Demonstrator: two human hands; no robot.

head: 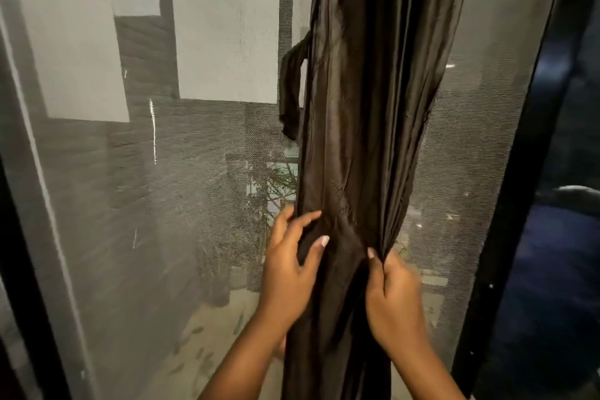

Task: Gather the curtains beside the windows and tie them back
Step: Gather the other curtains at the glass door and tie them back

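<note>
A long, shiny dark brown cloth curtain (367,107) hangs bunched up in front of the grey mesh window screen (194,188), next to the black window frame (519,188). The left hand (289,263) cups the curtain's left edge with its fingers (319,245) curled around the cloth. The right hand (394,295) pinches folds on the right side tightly.

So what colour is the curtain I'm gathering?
Dark brown with a slight sheen, plain; the curtain shows in the head view.
</note>
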